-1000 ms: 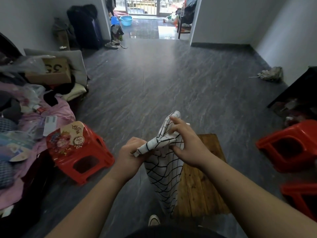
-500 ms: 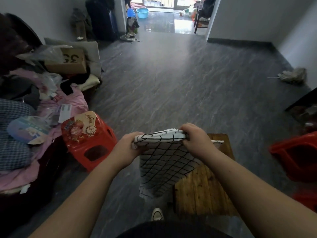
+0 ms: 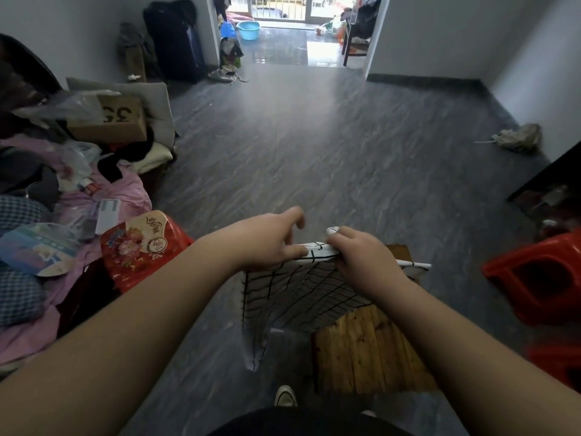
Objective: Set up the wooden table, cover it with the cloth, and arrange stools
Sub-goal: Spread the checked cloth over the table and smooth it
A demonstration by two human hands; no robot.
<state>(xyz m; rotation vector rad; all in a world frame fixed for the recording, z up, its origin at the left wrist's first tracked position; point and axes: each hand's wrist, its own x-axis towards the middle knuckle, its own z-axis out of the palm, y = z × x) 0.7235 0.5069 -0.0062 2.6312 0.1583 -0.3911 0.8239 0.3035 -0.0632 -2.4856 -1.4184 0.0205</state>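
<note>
Gray floor [image 3: 314, 158] has a small wood worktop [image 3: 361, 350] standing on it. L stool [image 3: 180, 237] & R stool [image 3: 534, 278], both red, sit on the floor too. A crumpled rag [image 3: 518, 138] lies far off at R.

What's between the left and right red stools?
Head view: the wooden table, and above it the checked cloth, gripped by the right hand, touched by the left hand.

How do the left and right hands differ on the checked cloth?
The right hand curls round the cloth edge; the left hand stretches its fingers out, thumb on that edge. The right hand is above the wooden table, the left hand above floor. Both touch the cloth.
</note>
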